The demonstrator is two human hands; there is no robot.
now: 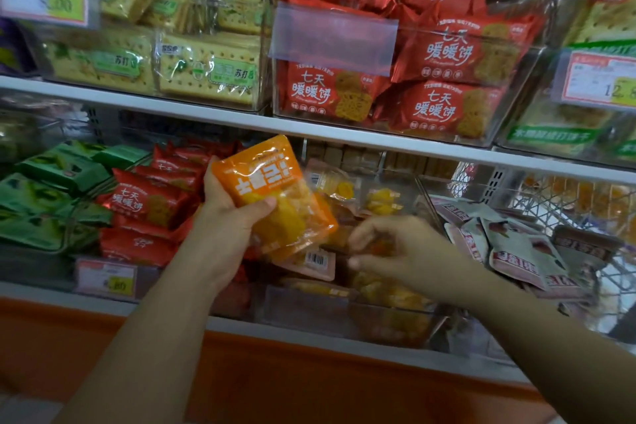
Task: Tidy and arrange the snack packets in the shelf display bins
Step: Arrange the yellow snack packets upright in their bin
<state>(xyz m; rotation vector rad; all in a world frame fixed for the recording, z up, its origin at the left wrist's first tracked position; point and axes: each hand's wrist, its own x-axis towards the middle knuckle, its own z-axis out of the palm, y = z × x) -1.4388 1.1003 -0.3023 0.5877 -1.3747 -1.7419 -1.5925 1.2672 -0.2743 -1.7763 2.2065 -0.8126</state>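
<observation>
The red packets (pixel 444 52) read "七天暖暖饼", the cracker packets (pixel 206 72) "苏打".

Orange packet (pixel 272 196) with white lettering; red packets (pixel 444 55), green packets (pixel 51 189), pale yellow crackers (pixel 206 69)

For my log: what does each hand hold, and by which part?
Left hand holds an orange packet by its left edge, thumb across the front. Right hand: blurred, cannot tell.

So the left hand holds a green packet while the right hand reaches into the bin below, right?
No: the head view shows the left hand holding an orange packet, not a green one. The right hand does reach into the bin below.
</observation>
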